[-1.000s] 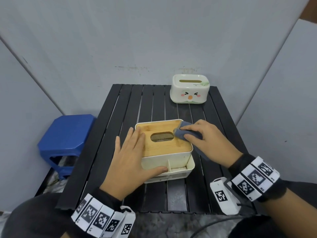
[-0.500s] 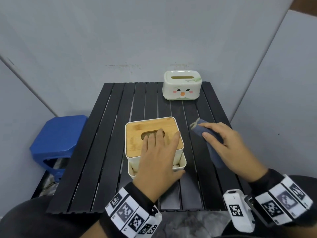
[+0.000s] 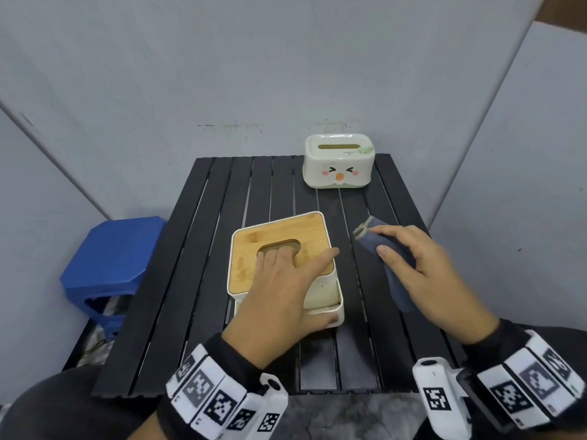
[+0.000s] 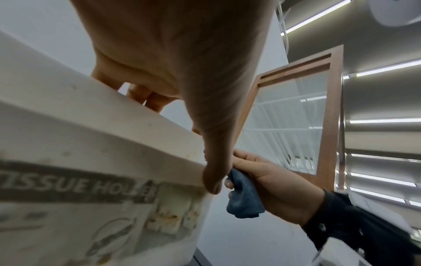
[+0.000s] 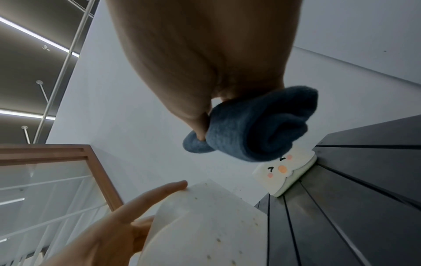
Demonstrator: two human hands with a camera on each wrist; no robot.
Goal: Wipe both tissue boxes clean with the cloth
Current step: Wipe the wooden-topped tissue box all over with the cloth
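Observation:
A white tissue box with a bamboo lid (image 3: 254, 249) stands mid-table, its top tipped a little. My left hand (image 3: 295, 287) grips it from above: fingers reach into the lid's slot and the thumb hooks the near edge. The left wrist view shows the left hand (image 4: 182, 72) over the box's printed side (image 4: 91, 144). My right hand (image 3: 413, 262) holds a rolled blue cloth (image 3: 368, 239) over the slats right of that box, clear of it. The cloth (image 5: 257, 126) hangs from its fingers. A white tissue box with a duck face (image 3: 338, 166) sits at the far right.
The black slatted table (image 3: 206, 281) stands in a corner of grey walls. A blue plastic stool (image 3: 111, 255) is on the floor to its left. The table's near edge lies just in front of my wrists.
My right hand carried the cloth off the bamboo lid to the right. My left hand moved from the box's left side onto its top, fingers into the slot, and the box turned slightly.

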